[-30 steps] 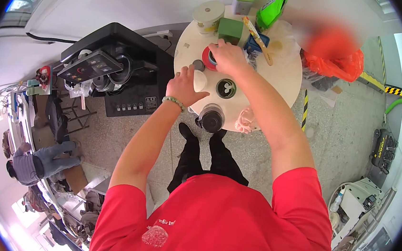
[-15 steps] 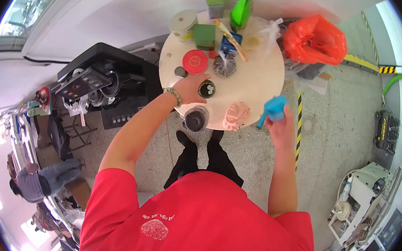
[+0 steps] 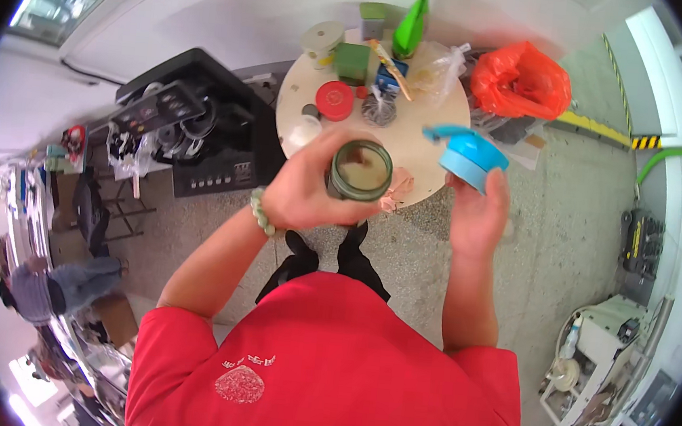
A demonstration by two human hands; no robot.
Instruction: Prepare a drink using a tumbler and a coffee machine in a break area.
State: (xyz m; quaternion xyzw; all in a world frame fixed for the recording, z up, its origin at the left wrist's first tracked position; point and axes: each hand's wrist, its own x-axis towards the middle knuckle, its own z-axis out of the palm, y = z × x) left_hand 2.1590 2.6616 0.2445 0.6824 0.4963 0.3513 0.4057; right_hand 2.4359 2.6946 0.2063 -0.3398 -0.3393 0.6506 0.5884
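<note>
My left hand [image 3: 311, 182] is wrapped around an open-mouthed glass jar [image 3: 348, 188] with a greenish rim. It is held up above the table's near edge, and something pale with a brownish patch shows inside. In my right hand [image 3: 477, 213], raised to the right of the jar, is a two-tone blue plastic piece [image 3: 473, 153] like a lid, with a tab sticking out leftward. The jar and the blue piece are apart. Beyond the left hand lie a red round lid [image 3: 334, 100] and a whitish round thing [image 3: 305, 132]. A crumpled pink cloth [image 3: 399, 192] is partly hidden behind the jar.
The round pale table [image 3: 294, 99] also bears a green box [image 3: 352, 63], a white tub [image 3: 324, 39], a bag of dark contents [image 3: 379, 109] and a green pouch [image 3: 409, 32]. A red bag-lined bin [image 3: 523, 81] stands right; a black machine [image 3: 202, 132] stands left.
My left hand has come up off the table toward me and now holds the jar. The blue piece has been turned over in my right hand, its tab swinging upward.
</note>
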